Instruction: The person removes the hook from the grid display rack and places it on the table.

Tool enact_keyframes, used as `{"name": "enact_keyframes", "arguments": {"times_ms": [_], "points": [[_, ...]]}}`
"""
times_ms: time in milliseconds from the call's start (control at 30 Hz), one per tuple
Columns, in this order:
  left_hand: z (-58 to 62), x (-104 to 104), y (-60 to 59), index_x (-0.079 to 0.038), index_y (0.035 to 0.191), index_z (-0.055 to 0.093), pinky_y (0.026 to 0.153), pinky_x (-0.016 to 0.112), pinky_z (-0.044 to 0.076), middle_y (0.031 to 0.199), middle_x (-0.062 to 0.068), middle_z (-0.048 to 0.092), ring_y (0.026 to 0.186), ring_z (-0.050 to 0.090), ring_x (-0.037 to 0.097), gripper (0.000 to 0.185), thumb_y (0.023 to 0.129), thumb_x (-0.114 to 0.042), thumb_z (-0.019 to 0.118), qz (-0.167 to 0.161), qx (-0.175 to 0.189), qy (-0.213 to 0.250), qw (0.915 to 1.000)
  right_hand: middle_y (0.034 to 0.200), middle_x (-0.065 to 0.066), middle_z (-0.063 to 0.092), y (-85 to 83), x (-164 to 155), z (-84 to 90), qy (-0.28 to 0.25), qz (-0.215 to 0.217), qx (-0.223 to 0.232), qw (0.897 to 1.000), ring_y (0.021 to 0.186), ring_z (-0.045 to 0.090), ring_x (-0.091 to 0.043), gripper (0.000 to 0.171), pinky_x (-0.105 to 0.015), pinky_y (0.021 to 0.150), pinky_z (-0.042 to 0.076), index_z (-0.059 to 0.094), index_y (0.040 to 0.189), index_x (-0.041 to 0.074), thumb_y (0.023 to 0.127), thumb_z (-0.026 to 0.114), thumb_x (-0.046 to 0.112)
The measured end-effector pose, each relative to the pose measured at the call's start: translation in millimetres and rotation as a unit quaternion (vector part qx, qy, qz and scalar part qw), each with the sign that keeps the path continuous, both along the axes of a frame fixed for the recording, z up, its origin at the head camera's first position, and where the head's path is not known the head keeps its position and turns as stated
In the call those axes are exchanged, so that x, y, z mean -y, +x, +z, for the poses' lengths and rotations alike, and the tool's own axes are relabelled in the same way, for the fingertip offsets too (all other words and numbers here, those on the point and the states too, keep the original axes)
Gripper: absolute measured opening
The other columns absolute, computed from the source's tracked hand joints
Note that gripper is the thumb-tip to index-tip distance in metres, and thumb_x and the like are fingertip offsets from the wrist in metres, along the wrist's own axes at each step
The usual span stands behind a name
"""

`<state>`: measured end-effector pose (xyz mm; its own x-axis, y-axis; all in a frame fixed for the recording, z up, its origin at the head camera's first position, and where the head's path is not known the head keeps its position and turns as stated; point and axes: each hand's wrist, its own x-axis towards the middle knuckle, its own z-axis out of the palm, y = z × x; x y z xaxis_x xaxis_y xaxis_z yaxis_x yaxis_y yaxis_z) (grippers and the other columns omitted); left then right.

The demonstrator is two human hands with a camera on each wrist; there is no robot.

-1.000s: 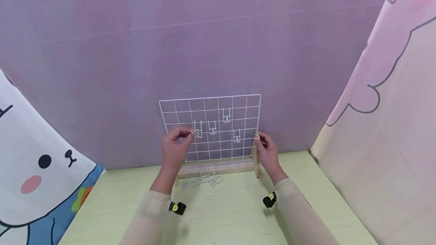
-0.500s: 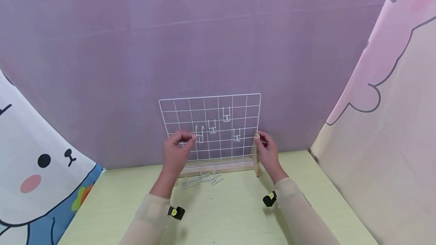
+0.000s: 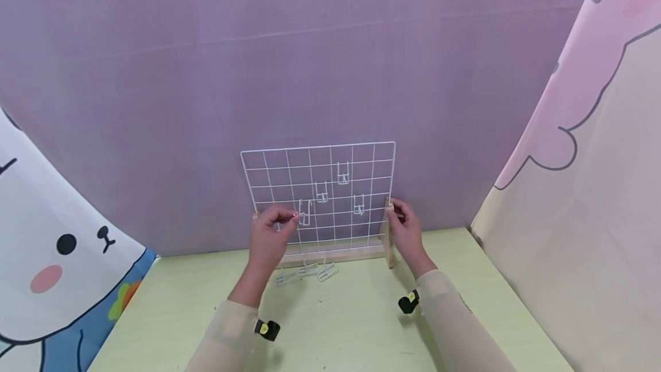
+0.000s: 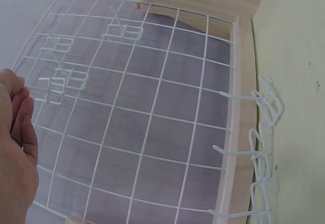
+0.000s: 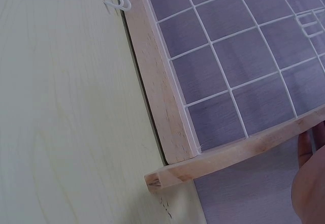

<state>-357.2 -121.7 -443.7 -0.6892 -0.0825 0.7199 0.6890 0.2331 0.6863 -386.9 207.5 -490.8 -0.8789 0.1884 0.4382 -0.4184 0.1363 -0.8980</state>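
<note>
A white wire grid panel (image 3: 318, 147) stands upright in a wooden stand (image 3: 338, 257). Between thumb and fingertips, my left hand (image 3: 268, 237) pinches a white wire hook (image 4: 53, 91) by its prong, its frame right at the grid left of centre. Three more such hooks hang on the wires: an upper one (image 3: 343, 177), a middle one (image 3: 322, 194) and one to the right (image 3: 358, 208). My right hand (image 3: 406, 236) grips the stand's right upright (image 5: 249, 150) beside the grid edge; part of that hand is out of frame in the right wrist view.
Loose white hooks (image 3: 326, 272) lie on the pale yellow table (image 3: 356, 326) along the front of the stand's base bar. A purple backdrop (image 3: 330, 73) rises behind the grid, with printed cloth panels at left and right.
My left hand has moved down and slightly right along the grid, with the hook in its fingers. The right hand has stayed on the upright.
</note>
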Motion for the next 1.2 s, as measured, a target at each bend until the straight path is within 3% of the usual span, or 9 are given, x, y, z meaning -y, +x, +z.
{"name": "enact_keyframes", "arguments": {"times_ms": [167,300,467,567,700,867,1067,1200], "points": [[-3.7,-3,1.9,0.001,0.09,0.077,0.08,0.019,0.054,0.091,0.016,0.075,0.083,0.065,0.01,0.015,0.089,0.015,0.083,0.002,0.02,-0.003,0.9998,0.131,-0.025,0.066,0.2,0,-0.3,-0.002,0.001,0.003,1.0,0.109,0.063,-0.029,0.032,-0.027,0.087,0.06,0.064,0.142,-0.005,0.112,0.065,0.006],[-15.2,1,-3.1,-0.008,0.092,0.08,0.081,0.024,0.057,0.093,0.01,0.077,0.086,0.067,0.015,0.015,0.092,0.006,0.086,-0.013,0.032,-0.014,0.9993,0.131,-0.025,0.065,-1.4,-1,-2.0,-0.006,0.002,0.009,1.0,0.112,0.063,-0.033,0.033,-0.032,0.089,0.061,0.064,0.143,-0.004,0.112,0.065,0.007],[-24.6,0,-5.3,-0.009,0.094,0.08,0.083,0.028,0.059,0.097,0.017,0.078,0.089,0.069,0.019,0.013,0.093,0.003,0.084,-0.031,0.043,-0.023,0.9983,0.132,-0.025,0.064,-4.9,-1,-6.0,-0.016,0.003,0.018,1.0,0.116,0.062,-0.039,0.033,-0.03,0.091,0.06,0.064,0.143,-0.002,0.113,0.065,0.009],[-25.8,-2,-3.0,-0.009,0.095,0.08,0.084,0.03,0.058,0.097,0.018,0.077,0.09,0.068,0.018,0.013,0.094,0.004,0.083,-0.035,0.05,-0.026,0.9978,0.132,-0.024,0.064,-5.3,0,-6.7,-0.016,0.001,0.018,1.0,0.115,0.062,-0.035,0.032,-0.025,0.09,0.059,0.064,0.143,-0.002,0.113,0.064,0.01],[-29.3,-5,-1.9,-0.011,0.096,0.081,0.084,0.027,0.057,0.096,0.01,0.078,0.09,0.068,0.017,0.013,0.094,0.002,0.084,-0.034,0.051,-0.038,0.9974,0.132,-0.026,0.064,-7.0,0,-8.1,-0.015,-0.001,0.014,1.0,0.113,0.062,-0.033,0.032,-0.021,0.087,0.057,0.064,0.143,-0.003,0.113,0.064,0.008],[-37.3,-9,-2.5,-0.014,0.095,0.082,0.081,0.028,0.059,0.093,-0.002,0.078,0.087,0.068,0.015,0.015,0.093,0.0,0.086,-0.03,0.053,-0.051,0.9969,0.133,-0.028,0.063,-21.4,-4,-22.7,-0.014,-0.006,0.013,1.0,0.114,0.061,-0.035,0.032,-0.02,0.087,0.056,0.063,0.144,-0.004,0.113,0.062,0.006],[-44.0,-14,-1.2,-0.018,0.094,0.082,0.077,0.025,0.059,0.091,-0.005,0.077,0.086,0.068,0.016,0.018,0.094,-0.001,0.087,-0.039,0.071,-0.061,0.9948,0.132,-0.025,0.065,-28.8,-6,-31.3,-0.009,-0.008,-0.007,1.0,0.114,0.062,-0.037,0.032,-0.018,0.086,0.055,0.065,0.143,0.0,0.113,0.064,0.011],[-45.9,-17,-0.2,-0.018,0.093,0.082,0.076,0.025,0.059,0.092,-0.005,0.077,0.086,0.068,0.017,0.016,0.094,-0.003,0.088,-0.046,0.078,-0.06,0.994,0.13,-0.019,0.067,-29.7,-7,-33.7,-0.006,-0.01,-0.023,1.0,0.113,0.063,-0.031,0.031,-0.019,0.087,0.056,0.068,0.142,0.004,0.113,0.067,0.016]]}}
